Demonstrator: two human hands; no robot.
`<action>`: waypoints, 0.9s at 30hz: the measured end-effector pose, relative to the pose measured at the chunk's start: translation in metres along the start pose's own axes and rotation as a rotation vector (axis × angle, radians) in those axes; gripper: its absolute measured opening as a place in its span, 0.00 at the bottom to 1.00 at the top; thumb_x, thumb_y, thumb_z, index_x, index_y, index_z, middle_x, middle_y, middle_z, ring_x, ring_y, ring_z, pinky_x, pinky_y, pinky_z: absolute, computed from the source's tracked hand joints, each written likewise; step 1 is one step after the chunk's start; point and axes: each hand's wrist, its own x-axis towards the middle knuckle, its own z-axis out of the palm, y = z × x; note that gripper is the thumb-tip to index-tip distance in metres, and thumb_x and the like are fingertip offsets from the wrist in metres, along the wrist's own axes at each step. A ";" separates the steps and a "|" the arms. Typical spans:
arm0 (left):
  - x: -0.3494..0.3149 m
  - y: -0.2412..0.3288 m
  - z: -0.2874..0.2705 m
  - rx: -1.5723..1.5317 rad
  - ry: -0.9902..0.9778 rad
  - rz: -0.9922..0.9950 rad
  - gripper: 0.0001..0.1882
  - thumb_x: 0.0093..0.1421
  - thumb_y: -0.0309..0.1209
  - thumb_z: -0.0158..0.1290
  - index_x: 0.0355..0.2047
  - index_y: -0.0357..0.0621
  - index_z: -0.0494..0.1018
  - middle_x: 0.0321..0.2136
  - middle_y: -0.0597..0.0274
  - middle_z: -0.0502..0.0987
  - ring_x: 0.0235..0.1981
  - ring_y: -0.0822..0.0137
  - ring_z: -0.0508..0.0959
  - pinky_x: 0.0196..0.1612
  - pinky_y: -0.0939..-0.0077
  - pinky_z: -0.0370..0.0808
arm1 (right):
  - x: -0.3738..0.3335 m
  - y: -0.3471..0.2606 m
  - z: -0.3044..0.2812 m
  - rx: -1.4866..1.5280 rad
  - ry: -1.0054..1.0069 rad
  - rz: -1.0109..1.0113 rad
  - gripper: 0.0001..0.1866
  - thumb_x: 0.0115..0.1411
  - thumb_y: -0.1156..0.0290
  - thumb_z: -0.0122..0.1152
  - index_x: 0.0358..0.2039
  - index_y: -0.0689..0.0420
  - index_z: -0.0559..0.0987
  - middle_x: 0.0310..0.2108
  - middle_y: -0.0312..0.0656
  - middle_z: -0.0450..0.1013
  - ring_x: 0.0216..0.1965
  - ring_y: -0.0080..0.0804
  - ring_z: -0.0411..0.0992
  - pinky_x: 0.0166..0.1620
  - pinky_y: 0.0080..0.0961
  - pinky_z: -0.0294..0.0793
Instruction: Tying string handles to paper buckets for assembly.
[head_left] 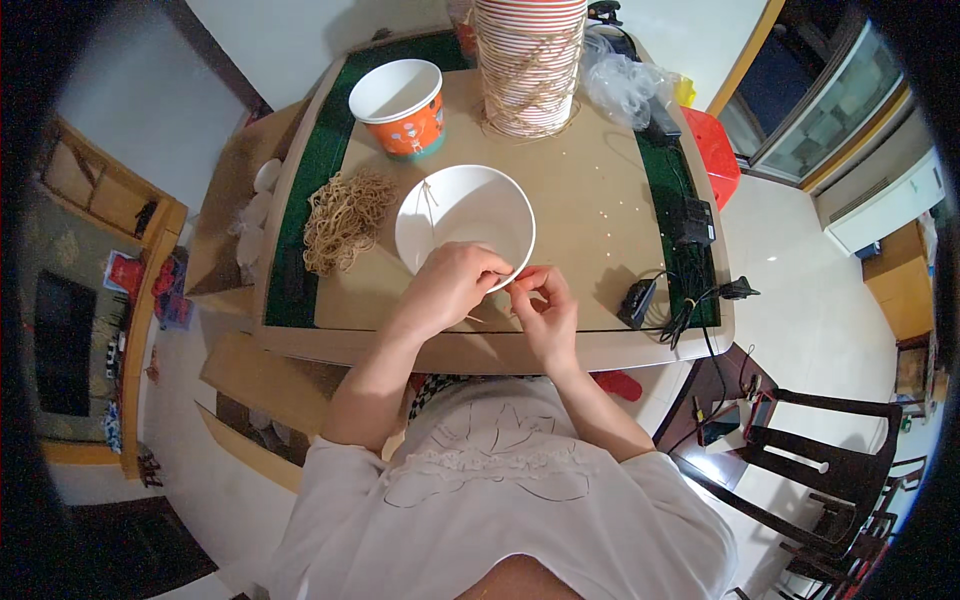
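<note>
A white paper bucket (pixel 413 226) stands tilted toward me at the table's near side, its open mouth facing up. On the far inside wall hangs a short knotted piece of cord (pixel 428 192). My left hand (pixel 452 288) lies over the near rim, thumb and finger pinching it. At the same spot my right hand (pixel 546 312) is closed in a pinch from outside, fingertips nearly touching the left ones. Thin cord ends poke out below the hands; what the right fingertips hold is mostly hidden. Left of the bucket lies a tangled pile of tan cords (pixel 347 218).
An orange-printed paper bucket (pixel 408 130) stands behind. Beside it rises a tall stack of nested buckets (pixel 528 70) with cords hanging round it. Clear plastic bags (pixel 622 88) lie at the back right. Black adapters and cables (pixel 690 275) line the right edge. A dark chair (pixel 820 460) stands right.
</note>
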 end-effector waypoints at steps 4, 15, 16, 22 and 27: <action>0.000 0.000 -0.001 -0.001 0.023 0.043 0.07 0.54 0.22 0.53 0.33 0.40 0.77 0.28 0.53 0.78 0.29 0.59 0.79 0.32 0.71 0.73 | 0.001 -0.003 -0.001 -0.056 -0.048 -0.011 0.03 0.58 0.79 0.56 0.31 0.61 0.71 0.39 0.39 0.69 0.37 0.23 0.72 0.35 0.17 0.75; -0.006 0.005 -0.002 -0.306 0.213 -0.072 0.02 0.57 0.23 0.51 0.30 0.37 0.69 0.24 0.51 0.74 0.27 0.54 0.77 0.29 0.65 0.71 | 0.011 -0.058 -0.001 -0.104 -0.175 0.079 0.11 0.62 0.77 0.54 0.45 0.63 0.71 0.26 0.37 0.72 0.26 0.20 0.71 0.31 0.17 0.73; -0.007 0.003 -0.001 -0.259 0.250 0.001 0.03 0.57 0.23 0.51 0.31 0.37 0.70 0.25 0.53 0.75 0.27 0.62 0.77 0.28 0.71 0.72 | 0.019 -0.057 -0.004 -0.272 -0.222 0.073 0.09 0.62 0.76 0.54 0.42 0.63 0.73 0.22 0.36 0.72 0.24 0.19 0.71 0.29 0.17 0.72; -0.014 0.008 0.001 -0.177 0.483 0.148 0.08 0.51 0.22 0.59 0.30 0.40 0.71 0.28 0.57 0.74 0.30 0.63 0.76 0.33 0.71 0.72 | 0.044 -0.058 -0.004 -0.484 -0.385 -0.033 0.05 0.59 0.76 0.58 0.32 0.64 0.77 0.19 0.36 0.73 0.20 0.17 0.69 0.25 0.16 0.69; -0.043 0.009 0.032 0.209 0.575 0.254 0.11 0.45 0.32 0.63 0.27 0.50 0.71 0.31 0.66 0.66 0.37 0.61 0.67 0.38 0.64 0.64 | 0.053 -0.053 0.000 -0.396 -0.417 0.048 0.05 0.59 0.76 0.58 0.31 0.65 0.76 0.19 0.37 0.72 0.19 0.18 0.69 0.22 0.16 0.69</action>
